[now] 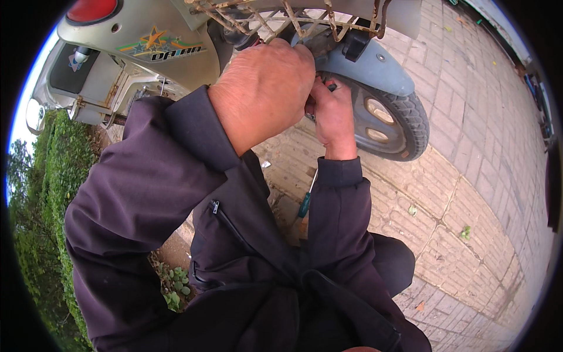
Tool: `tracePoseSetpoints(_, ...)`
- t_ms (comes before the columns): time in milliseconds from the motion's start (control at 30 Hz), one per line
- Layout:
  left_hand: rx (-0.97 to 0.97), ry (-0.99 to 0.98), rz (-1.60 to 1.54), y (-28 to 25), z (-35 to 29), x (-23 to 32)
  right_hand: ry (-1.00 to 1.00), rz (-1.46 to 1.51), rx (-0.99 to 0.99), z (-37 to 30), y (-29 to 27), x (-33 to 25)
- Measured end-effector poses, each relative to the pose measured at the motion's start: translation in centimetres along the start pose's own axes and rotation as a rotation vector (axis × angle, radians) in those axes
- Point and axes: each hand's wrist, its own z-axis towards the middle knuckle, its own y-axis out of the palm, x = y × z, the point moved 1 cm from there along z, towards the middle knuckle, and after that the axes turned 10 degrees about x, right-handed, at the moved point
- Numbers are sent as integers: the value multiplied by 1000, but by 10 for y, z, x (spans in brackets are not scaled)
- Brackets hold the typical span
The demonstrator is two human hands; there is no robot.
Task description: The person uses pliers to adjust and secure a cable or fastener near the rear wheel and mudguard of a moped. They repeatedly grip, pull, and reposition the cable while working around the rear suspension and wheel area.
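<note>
A small dark piece (332,87) is poking out between the thumb and fingers of the right hand (335,114), which is gripping it just left of the wheel (394,132). The right hand is lying nearer to that wheel, which is standing to its right under a grey-blue fender (370,69). The left hand (267,88) is pressing in close from the left, its back facing up, below a rusty wire basket (332,23). Its fingers are curling out of sight, so I cannot tell whether it is holding anything. The hands are covering most of the small piece, so its long axis is staying unclear. Farther left, the pale scooter body (176,70) is running out toward the rim; nearer, a green-handled tool (304,205) is showing beside the right sleeve (340,202), partly hidden.
</note>
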Motion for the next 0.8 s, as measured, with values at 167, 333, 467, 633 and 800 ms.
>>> tracePoseSetpoints(167, -45, -76, -62, 12, -3, -9, 4, 4, -25, 2, -1, 3)
tracePoseSetpoints(333, 66, 103, 0, 30, -1, -41, 35, -42, -85, 6, -7, 5)
tracePoseSetpoints(467, 90, 156, -5, 38, -2, -50, 35, -49, -77, 6, -8, 5)
tracePoseSetpoints(633, 55, 94, -40, 19, 0, -40, 45, -30, -70, 5, -4, 4)
tracePoseSetpoints(800, 0, -55, -101, 5, -2, -12, 18, 30, -46, 2, 0, 3)
